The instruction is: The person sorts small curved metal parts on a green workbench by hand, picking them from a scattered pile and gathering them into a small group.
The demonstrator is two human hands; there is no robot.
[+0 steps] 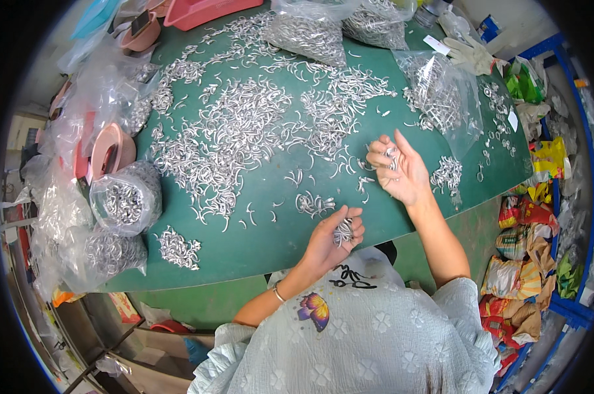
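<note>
My left hand (324, 241) is at the table's near edge, its fingers curled round a clump of small curved silver metal pieces (343, 231). Farther right, my right hand (402, 172) is raised palm up with fingers bent in, and a few similar silver pieces (391, 157) show among them. Just beyond my left hand lies a small pile of the curved pieces (314, 204). A wide spread of loose pieces (244, 125) covers the middle of the green table (270, 246). Right of my right hand sits another little heap of metal parts (446, 173).
Filled clear plastic bags stand at the far side (307, 33), on the right (438, 92) and on the left (126, 198). A pink basket (111, 150), a pink tray (205, 10) and a white glove (471, 54) lie around the edges. Blue shelving (576, 312) and packages flank the right.
</note>
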